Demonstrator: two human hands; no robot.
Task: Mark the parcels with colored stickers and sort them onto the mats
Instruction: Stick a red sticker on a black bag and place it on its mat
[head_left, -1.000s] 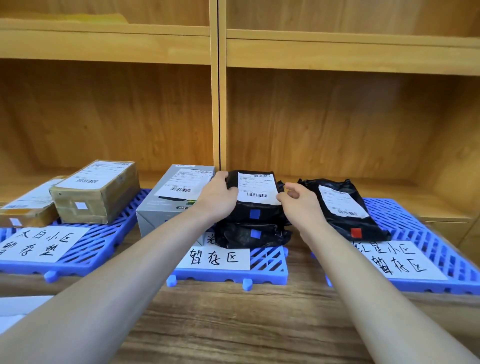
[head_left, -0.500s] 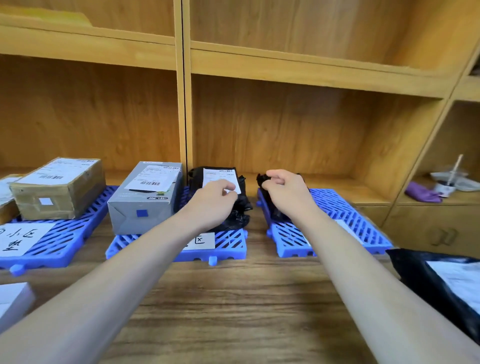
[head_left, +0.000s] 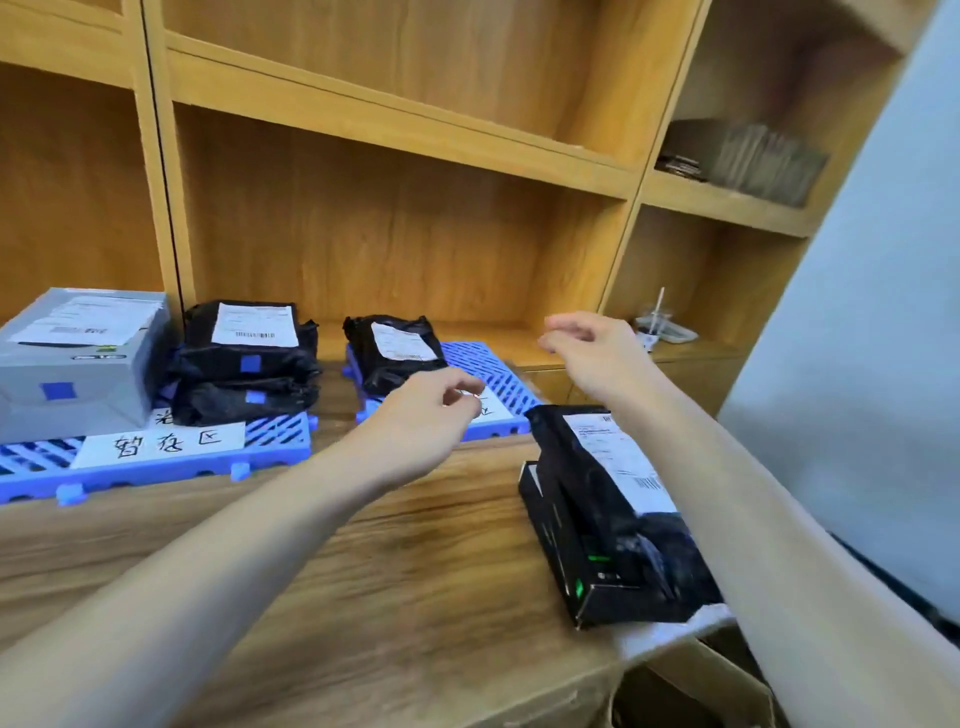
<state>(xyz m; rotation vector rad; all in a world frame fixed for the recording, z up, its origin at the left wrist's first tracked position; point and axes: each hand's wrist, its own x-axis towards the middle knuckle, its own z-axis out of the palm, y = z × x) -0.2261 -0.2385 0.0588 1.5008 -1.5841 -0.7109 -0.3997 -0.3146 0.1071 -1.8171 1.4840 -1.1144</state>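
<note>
Blue slatted mat (head_left: 280, 441), lower left of frame; white paper sign (head_left: 156, 446) on it, black handwriting. Grey box (head_left: 78, 364), far left: white label, blue square sticker (head_left: 57, 391). Two stacked black bags (head_left: 244, 364), each with a blue sticker. Second blue mat (head_left: 488, 369), centre. Honey-coloured wood-grain shelving (head_left: 395, 234); browner streaked tabletop (head_left: 389, 571). Black parcel (head_left: 602, 499), right: white barcode label.

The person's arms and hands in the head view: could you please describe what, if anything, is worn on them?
Both arms are bare along all that shows: no sleeves, gloves, watch or wristband. The left hand and the right hand are bare too. I make out no rings, though the fingers are blurred. No markings or bandages show on either forearm.
</note>
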